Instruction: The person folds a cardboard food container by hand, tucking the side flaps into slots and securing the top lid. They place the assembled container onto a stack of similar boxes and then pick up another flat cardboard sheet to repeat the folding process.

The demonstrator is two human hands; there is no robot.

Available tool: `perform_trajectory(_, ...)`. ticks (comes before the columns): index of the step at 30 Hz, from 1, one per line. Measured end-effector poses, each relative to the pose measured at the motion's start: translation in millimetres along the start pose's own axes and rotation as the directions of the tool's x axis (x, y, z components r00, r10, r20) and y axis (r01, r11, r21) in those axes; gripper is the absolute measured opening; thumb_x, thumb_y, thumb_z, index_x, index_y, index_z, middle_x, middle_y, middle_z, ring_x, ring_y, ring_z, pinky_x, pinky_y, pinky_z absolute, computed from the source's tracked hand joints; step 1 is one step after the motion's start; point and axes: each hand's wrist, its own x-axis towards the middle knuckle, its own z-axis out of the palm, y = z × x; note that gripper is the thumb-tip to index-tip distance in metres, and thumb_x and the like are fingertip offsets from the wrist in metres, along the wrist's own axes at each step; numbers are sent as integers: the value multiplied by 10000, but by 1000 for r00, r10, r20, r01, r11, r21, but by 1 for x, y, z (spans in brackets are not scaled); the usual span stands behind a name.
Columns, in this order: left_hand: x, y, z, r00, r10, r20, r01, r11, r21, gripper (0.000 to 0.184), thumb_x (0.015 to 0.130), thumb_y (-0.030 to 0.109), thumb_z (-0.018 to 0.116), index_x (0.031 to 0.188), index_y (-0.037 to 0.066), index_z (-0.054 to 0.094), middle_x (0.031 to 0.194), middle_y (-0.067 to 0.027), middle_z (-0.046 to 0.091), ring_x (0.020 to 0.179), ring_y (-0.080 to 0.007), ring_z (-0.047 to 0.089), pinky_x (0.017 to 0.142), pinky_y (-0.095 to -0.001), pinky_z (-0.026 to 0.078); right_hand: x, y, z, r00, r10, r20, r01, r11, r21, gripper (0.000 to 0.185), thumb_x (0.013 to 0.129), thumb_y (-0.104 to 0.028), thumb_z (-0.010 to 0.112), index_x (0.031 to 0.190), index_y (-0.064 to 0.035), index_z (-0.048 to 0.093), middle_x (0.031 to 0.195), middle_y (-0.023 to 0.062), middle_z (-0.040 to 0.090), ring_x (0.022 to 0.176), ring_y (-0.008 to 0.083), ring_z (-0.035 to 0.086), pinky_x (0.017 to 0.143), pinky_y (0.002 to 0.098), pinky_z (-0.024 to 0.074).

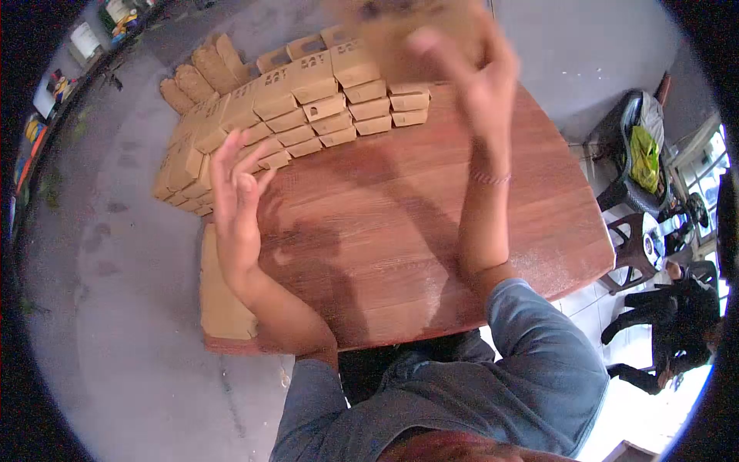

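My right hand (490, 88) is raised over the far side of the table, its thumb and fingers gripping a brown cardboard food box (392, 46). That box is smeared by motion and partly cut off by the top edge of the view. My left hand (240, 204) is held up with its fingers apart and nothing in it, in front of the left part of the stacked food boxes (312, 81). These folded brown boxes stand in several rows and layers along the far left edge, some with dark printed lettering on top.
The wooden table (369, 246) has a rounded right edge. A flat piece of cardboard (219, 289) lies at its left side, and more brown cardboard pieces (204, 73) stand behind the stack. At right are a dark chair (627, 154) with bags and a seated person (673, 323).
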Motion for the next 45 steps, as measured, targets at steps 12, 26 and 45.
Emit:
perform_trajectory(12,-14,15,6,996,-50,70,29,959,280,725,877,342,698,1431,60,326,1416,-129,398,1282,-287,456,1099,-456,330,-66,325,-124,666,529,-526,-716,652,-250,514,818,-387,635,949,108,672,873,247,681,804,318,640,731,412,487)
perform_trajectory(26,-22,27,5,981,-92,169,-26,807,590,693,842,321,736,1370,27,397,1296,-175,487,1148,-331,556,945,-419,476,-103,318,-46,644,632,-431,-751,412,-516,663,870,-524,561,1272,1,514,1323,236,533,1251,385,492,1040,638,251)
perform_trajectory(45,-86,60,-25,999,-26,46,9,942,334,701,839,268,739,1389,12,389,1339,-151,448,1183,-278,524,1031,-403,407,-111,331,-53,870,426,-248,-466,549,-694,474,882,-425,577,1180,-62,650,1067,250,661,1057,409,609,938,446,460)
